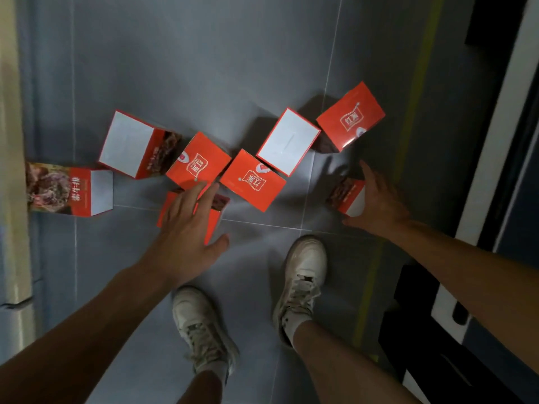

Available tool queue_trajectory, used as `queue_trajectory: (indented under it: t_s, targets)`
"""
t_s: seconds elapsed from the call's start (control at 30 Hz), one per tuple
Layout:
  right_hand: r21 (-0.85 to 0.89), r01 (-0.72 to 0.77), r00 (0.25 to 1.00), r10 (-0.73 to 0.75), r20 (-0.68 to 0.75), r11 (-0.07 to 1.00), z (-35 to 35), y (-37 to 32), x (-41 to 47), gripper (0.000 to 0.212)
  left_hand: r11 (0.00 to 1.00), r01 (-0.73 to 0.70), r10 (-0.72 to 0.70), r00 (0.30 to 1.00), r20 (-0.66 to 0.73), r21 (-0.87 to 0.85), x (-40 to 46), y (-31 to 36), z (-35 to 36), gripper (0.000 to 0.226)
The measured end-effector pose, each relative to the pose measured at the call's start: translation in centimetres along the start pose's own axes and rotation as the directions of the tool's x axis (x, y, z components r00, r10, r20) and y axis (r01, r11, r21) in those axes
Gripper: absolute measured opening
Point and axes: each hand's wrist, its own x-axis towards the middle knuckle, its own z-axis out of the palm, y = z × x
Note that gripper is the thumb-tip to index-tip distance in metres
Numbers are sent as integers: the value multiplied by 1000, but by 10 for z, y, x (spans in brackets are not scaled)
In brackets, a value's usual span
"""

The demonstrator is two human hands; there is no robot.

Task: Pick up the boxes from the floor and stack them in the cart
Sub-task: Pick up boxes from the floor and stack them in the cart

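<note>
Eight red-and-white boxes lie scattered across the grey tiled floor [204,68], strung from the left edge to the upper right of the frame — none has been lifted yet, and no cart can be made out for certain (the dark shapes at the right edge may belong to it).

The left hand [186,228] reaches down at centre-left with fingers straight and spread, thumb swung wide. It is over the near box [213,220], which sits low in the cluster; whether it touches it I cannot tell. It grips nothing.

The right hand [379,205] is likewise spread wide, fingers extended, palm against or just beside the small box [348,196] at centre-right. No fingers are curled round it.

Both hands look shaped for a grab: the wide spans suit the box widths. Two white shoes [303,275] stand at the bottom centre, just short of the boxes, so the person is probably stooping over them.

Further boxes, one white-faced box [288,141] among them, lie beyond.
</note>
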Motion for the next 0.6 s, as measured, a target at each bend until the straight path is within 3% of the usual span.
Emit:
queue_trajectory:
  t_s: [0.2,0.37,0.6]
  targets:
    - [32,-29,997,27,69,999,-7,-16,-15,101,992,104,-104,995,-2,-66,-4,-13,-5,98]
    - [26,64,998,-64,-21,998,-18,-47,-51,99,922,346,-352,936,-7,-173,-6,-23,-13,113]
    - [31,172,985,-172,27,985,-2,-93,-64,106,762,621,-629,777,17,-182,7,-41,12,144]
